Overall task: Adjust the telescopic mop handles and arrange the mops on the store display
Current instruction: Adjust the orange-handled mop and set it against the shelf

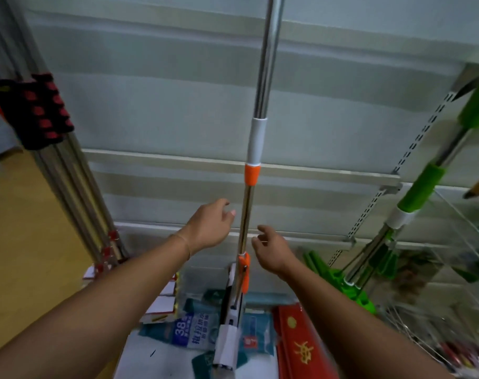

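A: Head view: your left hand (209,227) and right hand (271,248) hover loose-fingered, holding nothing, the mop handle (246,214) upright between them.

B: Grip low, then twist the orange collar (252,175) above your fingers.

Grey slatted wall panel (156,110); yellow floor (22,228)
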Demonstrator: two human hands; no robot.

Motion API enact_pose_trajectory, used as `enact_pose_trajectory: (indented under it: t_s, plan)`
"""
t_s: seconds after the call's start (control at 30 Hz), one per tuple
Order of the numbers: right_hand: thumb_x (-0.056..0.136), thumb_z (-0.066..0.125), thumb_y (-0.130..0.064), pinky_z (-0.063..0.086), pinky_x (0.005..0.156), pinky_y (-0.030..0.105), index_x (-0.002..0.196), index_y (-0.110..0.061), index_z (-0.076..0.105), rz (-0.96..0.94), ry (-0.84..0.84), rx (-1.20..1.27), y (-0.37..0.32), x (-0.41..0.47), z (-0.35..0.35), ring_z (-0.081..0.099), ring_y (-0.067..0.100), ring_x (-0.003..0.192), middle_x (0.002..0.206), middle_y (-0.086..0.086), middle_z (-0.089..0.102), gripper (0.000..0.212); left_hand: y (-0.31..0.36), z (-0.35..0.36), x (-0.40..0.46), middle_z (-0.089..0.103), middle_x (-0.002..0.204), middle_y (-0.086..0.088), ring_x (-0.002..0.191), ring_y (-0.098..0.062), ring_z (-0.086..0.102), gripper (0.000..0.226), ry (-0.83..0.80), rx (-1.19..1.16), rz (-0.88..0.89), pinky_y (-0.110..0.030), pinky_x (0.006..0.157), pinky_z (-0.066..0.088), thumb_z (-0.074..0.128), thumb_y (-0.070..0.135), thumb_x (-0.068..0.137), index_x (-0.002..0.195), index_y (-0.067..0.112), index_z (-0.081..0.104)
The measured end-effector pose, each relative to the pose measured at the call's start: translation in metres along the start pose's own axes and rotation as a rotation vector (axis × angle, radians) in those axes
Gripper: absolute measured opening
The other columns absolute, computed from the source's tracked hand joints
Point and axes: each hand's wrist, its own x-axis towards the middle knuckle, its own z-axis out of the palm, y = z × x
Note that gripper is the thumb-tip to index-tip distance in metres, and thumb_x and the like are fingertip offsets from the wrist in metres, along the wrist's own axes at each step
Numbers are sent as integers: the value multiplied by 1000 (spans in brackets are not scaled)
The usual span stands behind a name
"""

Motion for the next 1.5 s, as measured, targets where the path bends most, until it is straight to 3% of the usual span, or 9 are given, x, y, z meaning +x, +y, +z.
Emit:
enact_pose_trajectory:
  t_s: [0.27,0.4,0.6,0.77,0.9,1.03,1.23,1.4,1.5]
  plan:
    - [97,57,-38,32,112,30,154,-10,26,39,-284,-127,57,47,-5,40,27,141,155,14,37,71,5,61,36,66,120,-13,109,-27,63,49,140,-48,-165,-34,91,48,52,42,96,132,9,53]
    - [93,58,-48,32,113,38,155,-19,20,38,-363,-122,71,62,11,35,28,143,159,10,31,79,3,78,43,66,101,2,97,-18,63,25,85,-150,-132,-30,80,47,54,42,94,113,27,54]
    - [96,56,-40,32,113,36,155,-18,23,-6,-406,-189,84,80,32,37,28,142,157,11,35,71,-11,101,52,67,88,4,84,-12,64,18,102,-211,-177,-26,70,50,54,44,94,97,26,55]
    - [98,54,-31,46,100,38,133,-11,54,-84,-399,-181,94,87,46,58,31,116,128,15,62,40,-12,112,57,65,80,-4,76,-14,61,19,173,-250,-209,-28,67,48,52,39,96,93,21,58]
    - [98,54,-21,41,96,31,139,-15,50,-157,-409,-181,102,87,50,56,30,118,131,13,61,42,-14,111,60,61,80,-3,71,-9,57,16,139,-195,-173,-20,57,41,49,34,99,88,21,51]
    - [89,65,-19,42,99,32,139,-21,46,-159,-429,-243,109,85,58,57,27,116,129,9,61,53,-20,102,62,63,85,-6,77,-17,61,18,71,-138,-138,-30,68,51,51,33,98,90,16,52]
    - [83,73,-33,49,91,39,124,-23,49,-138,-380,-290,113,85,69,59,23,103,113,4,63,49,-27,95,61,66,92,-5,86,-18,64,15,-32,-141,-87,-34,78,54,51,31,97,95,17,55]
    - [72,74,-56,54,83,39,109,-28,49,-67,-280,-287,116,82,78,60,17,91,100,-4,60,53,-30,89,70,67,96,2,89,-2,62,11,-134,-228,-54,-24,79,49,50,23,98,101,15,56]
    - [72,77,-53,51,74,32,105,-26,50,-17,-246,-216,119,83,81,58,15,86,94,-6,58,51,-29,89,77,66,101,0,94,-5,63,12,-179,-250,-61,-25,81,48,49,24,97,105,17,54]
